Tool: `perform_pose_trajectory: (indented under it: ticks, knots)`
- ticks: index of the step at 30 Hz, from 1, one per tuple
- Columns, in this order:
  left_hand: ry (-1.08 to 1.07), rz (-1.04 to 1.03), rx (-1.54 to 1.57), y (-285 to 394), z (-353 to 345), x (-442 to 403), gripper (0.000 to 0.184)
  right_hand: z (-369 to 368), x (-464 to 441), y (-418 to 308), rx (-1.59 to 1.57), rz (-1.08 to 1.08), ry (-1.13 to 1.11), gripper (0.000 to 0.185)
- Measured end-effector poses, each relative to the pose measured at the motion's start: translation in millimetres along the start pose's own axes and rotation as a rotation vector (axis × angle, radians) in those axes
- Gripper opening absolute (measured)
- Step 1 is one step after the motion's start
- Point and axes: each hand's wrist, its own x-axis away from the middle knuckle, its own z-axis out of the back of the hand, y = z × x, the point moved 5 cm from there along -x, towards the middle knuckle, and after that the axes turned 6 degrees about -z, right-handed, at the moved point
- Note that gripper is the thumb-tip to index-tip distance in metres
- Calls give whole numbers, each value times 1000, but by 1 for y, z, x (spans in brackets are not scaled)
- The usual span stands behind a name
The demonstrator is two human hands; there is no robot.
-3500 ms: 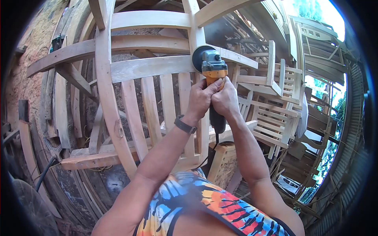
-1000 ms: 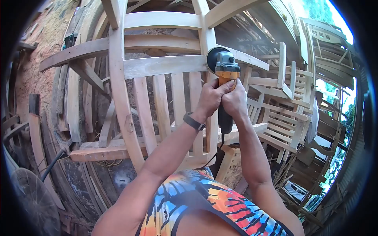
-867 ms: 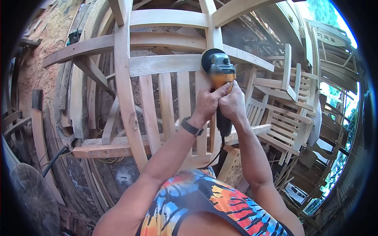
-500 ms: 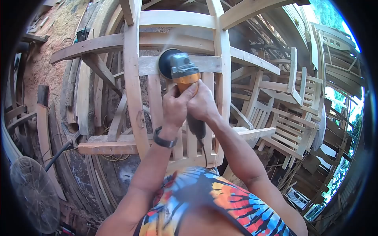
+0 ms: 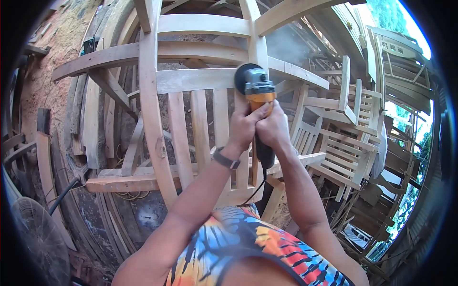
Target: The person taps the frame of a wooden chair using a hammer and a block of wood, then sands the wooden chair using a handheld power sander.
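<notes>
Both hands are wrapped around the body of a yellow and grey angle grinder [image 5: 260, 93]. My left hand [image 5: 244, 125], with a dark band on its wrist, grips from the left; my right hand [image 5: 275, 125] closes on it from the right. The grinder's round dark disc lies over the right end of a wooden crossrail [image 5: 198, 80], by the upright post. That rail belongs to a pale wooden chair frame [image 5: 149, 95] with vertical slats [image 5: 200, 117] below it. A black cord hangs from the tool's lower end. Dust floats to the upper right of the disc.
More slatted wooden furniture [image 5: 341, 157] stands at the right. A wire-caged fan [image 5: 40, 238] is at the lower left. Long boards [image 5: 98, 114] lean and lie along the left side, next to ground strewn with sawdust [image 5: 62, 43].
Both hands have carried the grinder rightward along the crossrail, from near its left part to its right end. The dust now drifts at the upper right. The view has shifted slightly.
</notes>
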Motion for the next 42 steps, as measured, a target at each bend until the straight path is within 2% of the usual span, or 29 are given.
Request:
perform_pose_trajectory:
  ticks: [2,7,14,16,26,29,38,42]
  knots:
    - [-91,128,89,-3,-12,-4,32,8,7,-8,-45,-24,-16,34]
    - [-63,34,11,11,11,6,29,-14,12,-14,-65,38,-44,32]
    - [160,-82,-295,73,60,34,36,-66,27,-54,-145,129,-246,39]
    - [209,-109,-414,83,69,37,40,-74,34,-64,-262,185,-304,39]
    - [337,-157,-606,120,81,43,46,-99,28,-81,-311,234,-370,38]
    - [348,-191,-560,123,78,42,41,-100,23,-85,-275,248,-394,37]
    - [346,-215,-459,132,81,48,41,-105,30,-96,-261,271,-447,37]
    - [328,-195,-519,126,81,46,41,-101,29,-93,-254,252,-470,36]
